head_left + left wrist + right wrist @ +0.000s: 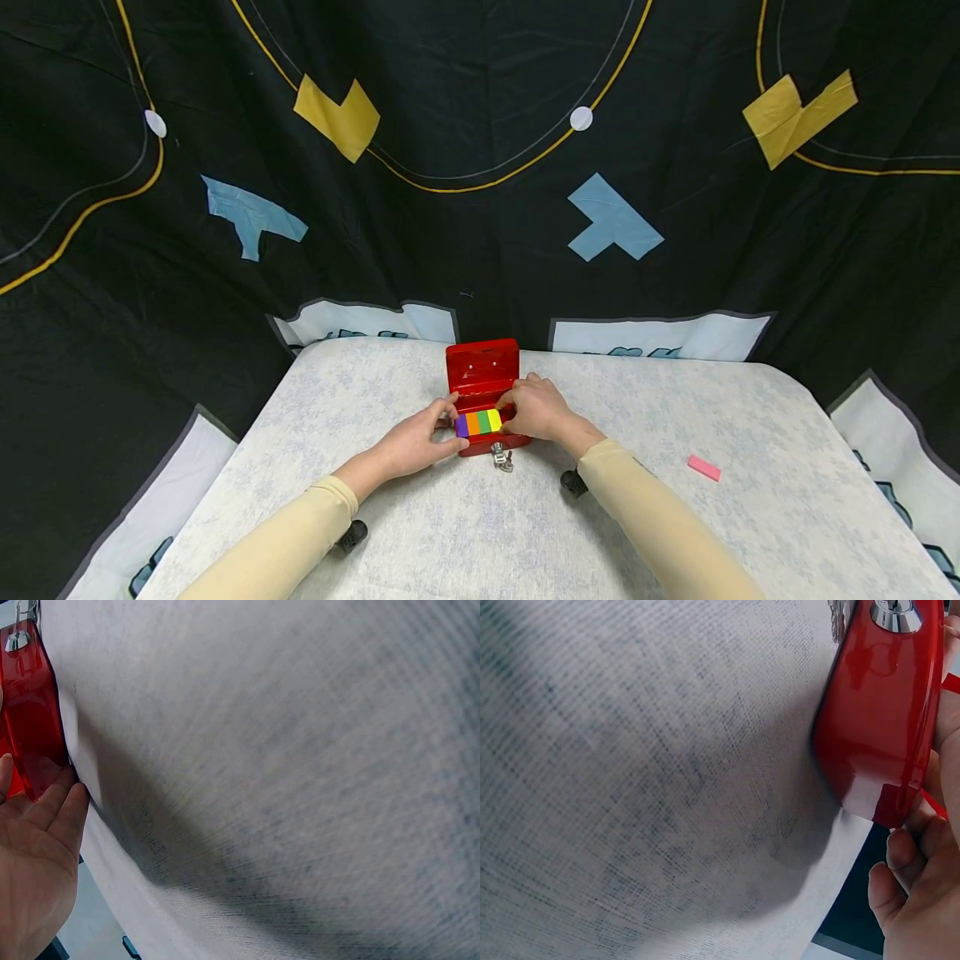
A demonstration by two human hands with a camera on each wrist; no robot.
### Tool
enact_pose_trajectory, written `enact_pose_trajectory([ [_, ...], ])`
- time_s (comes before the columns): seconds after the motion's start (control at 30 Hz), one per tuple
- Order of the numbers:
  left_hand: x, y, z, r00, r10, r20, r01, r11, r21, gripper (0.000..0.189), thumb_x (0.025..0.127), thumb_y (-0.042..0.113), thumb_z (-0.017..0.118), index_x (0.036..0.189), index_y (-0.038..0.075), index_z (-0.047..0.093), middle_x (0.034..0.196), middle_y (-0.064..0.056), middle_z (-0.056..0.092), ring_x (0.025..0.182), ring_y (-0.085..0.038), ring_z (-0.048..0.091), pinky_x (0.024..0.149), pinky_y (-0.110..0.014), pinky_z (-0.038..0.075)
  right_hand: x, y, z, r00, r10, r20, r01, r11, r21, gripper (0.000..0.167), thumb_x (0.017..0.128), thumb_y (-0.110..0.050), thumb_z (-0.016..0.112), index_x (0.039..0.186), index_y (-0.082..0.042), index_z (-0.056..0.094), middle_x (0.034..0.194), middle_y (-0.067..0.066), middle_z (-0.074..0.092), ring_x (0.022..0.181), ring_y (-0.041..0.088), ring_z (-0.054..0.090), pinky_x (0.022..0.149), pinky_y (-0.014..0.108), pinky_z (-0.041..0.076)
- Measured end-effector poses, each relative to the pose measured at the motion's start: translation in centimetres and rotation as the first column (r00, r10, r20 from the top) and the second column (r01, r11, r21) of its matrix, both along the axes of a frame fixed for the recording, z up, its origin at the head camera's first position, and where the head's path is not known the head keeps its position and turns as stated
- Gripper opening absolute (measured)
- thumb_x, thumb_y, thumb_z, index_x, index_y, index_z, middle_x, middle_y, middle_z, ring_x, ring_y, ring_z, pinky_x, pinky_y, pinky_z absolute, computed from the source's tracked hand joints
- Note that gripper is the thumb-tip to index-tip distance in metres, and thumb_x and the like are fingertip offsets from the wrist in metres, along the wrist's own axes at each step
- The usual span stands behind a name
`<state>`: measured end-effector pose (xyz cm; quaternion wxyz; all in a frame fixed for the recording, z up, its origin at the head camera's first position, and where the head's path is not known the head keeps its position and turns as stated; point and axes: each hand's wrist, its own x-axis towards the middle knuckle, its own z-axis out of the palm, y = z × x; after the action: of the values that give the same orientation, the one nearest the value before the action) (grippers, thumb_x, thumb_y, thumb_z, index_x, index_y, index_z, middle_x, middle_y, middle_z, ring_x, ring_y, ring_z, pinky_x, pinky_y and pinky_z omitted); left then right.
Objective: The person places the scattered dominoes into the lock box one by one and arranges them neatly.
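Observation:
A small red metal cash box (pixel 471 448) stands on the table with its lid (pixel 482 360) raised. Purple (pixel 461 426), orange (pixel 472 423), green (pixel 483 422) and yellow blocks (pixel 494 419) form a row across its opening. At the box's left end is my left hand (pixel 420 433), thumb near the front rim and fingers by the purple block; the left wrist view shows straight fingers touching the outer wall. My right hand (pixel 542 410) reaches over the right end and pinches the yellow block between thumb and finger, partly hiding it. Other fingers lie near that end in the right wrist view.
Keys (pixel 504 460) hang from the lock at the box's front. A pink block (pixel 704 468) lies apart on the right of the cloth-covered table (pixel 637 533). Behind rises a black curtain (pixel 465 267) with yellow and blue tape shapes.

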<state>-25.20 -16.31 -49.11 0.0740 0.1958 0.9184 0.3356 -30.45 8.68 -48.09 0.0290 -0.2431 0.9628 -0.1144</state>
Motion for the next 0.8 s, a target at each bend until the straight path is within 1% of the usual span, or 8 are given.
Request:
enact_pose_trajectory([
  [0.23,0.0,0.0,0.0,1.0,-0.001,0.007,0.001,1.0,0.002,0.043,0.092,0.046,0.075,0.114,0.02,0.05,0.165,-0.002,0.033,0.128,-0.023,0.058,0.105,-0.048,0.045,-0.1,0.1,0.0,1.0,0.002,0.004,-0.001,1.0,-0.015,0.043,0.078,-0.037,0.087,0.117,-0.021,0.078,0.101,-0.003,0.068,0.096,0.016,0.049,0.084,0.037,0.043],
  [0.43,-0.1,0.0,0.1,1.0,-0.004,0.004,0.004,1.0,-0.005,0.043,0.092,0.047,0.074,0.115,0.02,0.05,0.165,-0.002,0.033,0.128,-0.023,0.058,0.106,-0.049,0.044,0.0,0.6,0.4,1.0,0.01,-0.003,-0.011,0.997,-0.073,0.04,0.08,-0.036,0.086,0.117,-0.021,0.078,0.112,-0.003,0.071,0.1,0.017,0.05,0.09,0.041,0.043],
  [0.53,-0.1,0.0,0.1,1.0,-0.004,0.005,0.004,1.0,-0.005,0.043,0.092,0.047,0.074,0.115,0.02,0.049,0.165,-0.002,0.032,0.129,-0.023,0.058,0.106,-0.049,0.044,0.2,0.8,0.6,1.0,0.01,-0.009,-0.011,0.995,-0.103,0.04,0.081,-0.035,0.085,0.117,-0.021,0.078,0.114,-0.002,0.072,0.1,0.017,0.05,0.089,0.042,0.044],
  [0.63,0.0,0.0,0.0,1.0,-0.003,0.007,0.003,1.0,-0.004,0.043,0.092,0.047,0.074,0.115,0.02,0.05,0.165,-0.002,0.032,0.129,-0.023,0.057,0.106,-0.049,0.044,0.3,1.2,0.8,1.0,0.004,-0.005,-0.004,0.992,-0.125,0.039,0.081,-0.033,0.085,0.117,-0.02,0.078,0.109,-0.001,0.071,0.098,0.017,0.049,0.087,0.041,0.044],
  [0.8,0.0,0.0,-0.1,1.0,0.004,0.007,-0.003,1.0,-0.01,0.043,0.092,0.048,0.074,0.116,0.021,0.05,0.166,-0.001,0.032,0.128,-0.023,0.057,0.105,-0.048,0.045,0.5,1.7,1.2,1.0,-0.005,-0.014,0.003,0.989,-0.149,0.038,0.082,-0.033,0.084,0.118,-0.021,0.077,0.089,-0.004,0.065,0.091,0.016,0.047,0.081,0.036,0.042],
])
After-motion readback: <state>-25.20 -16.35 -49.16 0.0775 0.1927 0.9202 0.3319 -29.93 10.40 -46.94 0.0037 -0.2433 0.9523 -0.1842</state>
